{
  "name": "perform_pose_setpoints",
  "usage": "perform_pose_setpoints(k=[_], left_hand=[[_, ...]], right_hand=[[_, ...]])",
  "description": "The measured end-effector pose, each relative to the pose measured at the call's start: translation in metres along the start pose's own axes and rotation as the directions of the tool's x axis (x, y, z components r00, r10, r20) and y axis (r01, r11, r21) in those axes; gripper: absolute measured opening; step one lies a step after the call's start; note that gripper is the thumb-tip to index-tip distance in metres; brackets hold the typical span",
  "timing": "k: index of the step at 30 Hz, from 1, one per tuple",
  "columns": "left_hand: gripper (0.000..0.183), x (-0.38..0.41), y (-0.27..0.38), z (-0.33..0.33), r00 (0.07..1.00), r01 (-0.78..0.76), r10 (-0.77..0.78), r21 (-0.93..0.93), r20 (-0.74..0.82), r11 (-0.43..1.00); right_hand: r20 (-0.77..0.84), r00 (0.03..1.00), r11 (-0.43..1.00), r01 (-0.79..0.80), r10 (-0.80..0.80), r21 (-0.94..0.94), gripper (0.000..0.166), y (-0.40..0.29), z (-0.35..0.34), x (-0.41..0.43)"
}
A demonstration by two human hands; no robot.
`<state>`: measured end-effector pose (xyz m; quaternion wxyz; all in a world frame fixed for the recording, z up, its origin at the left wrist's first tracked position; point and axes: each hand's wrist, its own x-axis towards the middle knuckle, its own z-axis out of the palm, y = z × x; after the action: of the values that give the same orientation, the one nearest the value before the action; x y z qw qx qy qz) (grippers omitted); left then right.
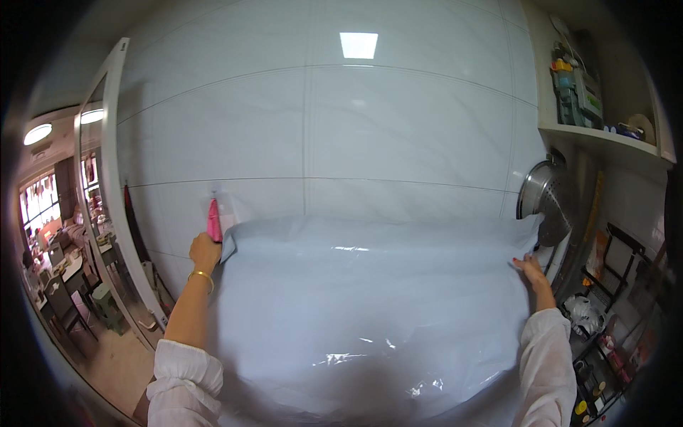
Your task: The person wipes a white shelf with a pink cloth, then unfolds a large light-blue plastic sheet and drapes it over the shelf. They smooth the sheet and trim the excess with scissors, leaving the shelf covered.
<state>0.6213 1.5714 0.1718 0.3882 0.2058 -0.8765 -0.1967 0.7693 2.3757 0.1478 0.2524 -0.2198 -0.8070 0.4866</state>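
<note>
A wide, glossy pale grey-blue plastic sheet (368, 288) spreads in front of me, with its upper edge against the tiled wall. My left hand (205, 252) grips the sheet's upper left side, where the corner folds over. At the right side my right hand (531, 269) holds the other edge, thumb on the front face and the other fingers mostly hidden. Light glints off creases in the lower part of the sheet. Just above my left hand a pink cloth (214, 221) hangs from a wall hook.
A perforated steel strainer (547, 197) hangs right of the sheet. Above it, an open cabinet (597, 136) holds a meter (588, 96) and tape rolls. Lower right stands a black rack (613, 288) with bags and jars. A white-framed glass door (112, 160) stands at left, beyond it a dining room.
</note>
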Motion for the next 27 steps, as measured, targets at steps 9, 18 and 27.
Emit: perform_pose_setpoints(k=[9, 18, 27], left_hand=[[0.029, -0.001, -0.097, 0.105, 0.952, -0.106, 0.073, 0.099, 0.296, 0.989], [0.059, -0.016, -0.069, 0.063, 0.735, 0.098, 0.272, -0.494, 0.621, 0.864], [0.036, -0.022, -0.059, 0.062, 0.938, -0.046, 0.071, -0.080, 0.340, 0.996]], right_hand=[[0.213, 0.956, 0.882, -0.083, 0.202, -0.464, 0.118, 0.058, 0.040, 0.014], [0.331, 0.914, 0.574, 0.405, -0.234, -0.712, 0.072, 0.030, 0.089, 0.008], [0.503, 0.857, 0.296, 0.512, -0.110, -0.806, 0.074, -0.021, 0.175, -0.058]])
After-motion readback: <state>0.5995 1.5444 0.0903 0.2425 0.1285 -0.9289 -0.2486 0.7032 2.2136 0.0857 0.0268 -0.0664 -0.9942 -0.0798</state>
